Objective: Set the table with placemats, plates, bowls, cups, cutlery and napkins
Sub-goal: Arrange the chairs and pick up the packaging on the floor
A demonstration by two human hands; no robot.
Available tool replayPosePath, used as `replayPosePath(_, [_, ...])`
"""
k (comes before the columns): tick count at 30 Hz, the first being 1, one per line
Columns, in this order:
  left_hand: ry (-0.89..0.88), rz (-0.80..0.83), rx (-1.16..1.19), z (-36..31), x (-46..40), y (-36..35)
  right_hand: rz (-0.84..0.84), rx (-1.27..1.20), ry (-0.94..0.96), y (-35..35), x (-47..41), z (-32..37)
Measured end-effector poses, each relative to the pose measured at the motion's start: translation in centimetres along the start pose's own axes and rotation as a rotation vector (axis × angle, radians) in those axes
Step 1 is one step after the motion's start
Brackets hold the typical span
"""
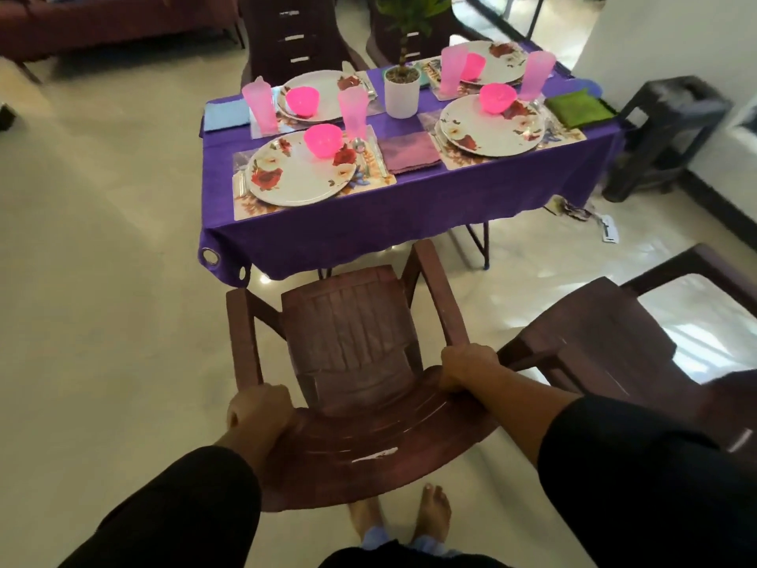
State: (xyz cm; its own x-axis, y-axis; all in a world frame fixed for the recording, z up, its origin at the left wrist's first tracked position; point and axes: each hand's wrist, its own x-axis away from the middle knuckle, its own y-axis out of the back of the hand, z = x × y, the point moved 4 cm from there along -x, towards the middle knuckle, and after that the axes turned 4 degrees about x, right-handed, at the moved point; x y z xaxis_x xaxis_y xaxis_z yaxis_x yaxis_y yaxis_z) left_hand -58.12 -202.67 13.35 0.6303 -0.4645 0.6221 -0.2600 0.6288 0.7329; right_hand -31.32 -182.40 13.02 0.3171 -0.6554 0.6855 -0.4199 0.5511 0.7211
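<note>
I stand behind a brown plastic chair (pixel 352 346) facing the table (pixel 409 207), which is covered in a purple cloth. My left hand (pixel 258 412) grips the left end of the chair's backrest and my right hand (pixel 467 366) grips its right end. On the table lie several placemats with floral plates (pixel 299 174), pink bowls (pixel 322 140) and pink cups (pixel 353 112). Cutlery (pixel 362 151) lies beside the near left plate. A purple napkin (pixel 407 151), a green napkin (pixel 577 110) and a blue napkin (pixel 225 114) lie on the cloth.
A white pot with a plant (pixel 402 94) stands mid-table. A second brown chair (pixel 594 334) stands to my right, another (pixel 295 34) at the far side. A dark stool (pixel 672 129) is right of the table. Small items (pixel 581 213) lie on the floor.
</note>
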Motion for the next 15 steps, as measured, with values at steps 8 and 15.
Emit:
replayPosePath(8, [-0.499, -0.205, 0.165, -12.3, 1.6, 11.7, -0.066, -0.3, -0.092, 2.4, 3.2, -5.7])
replayPosePath(15, [-0.885, -0.124, 0.172, -25.1, 6.9, 13.9, -0.217, -0.463, -0.201, 1.0, 8.9, -16.2])
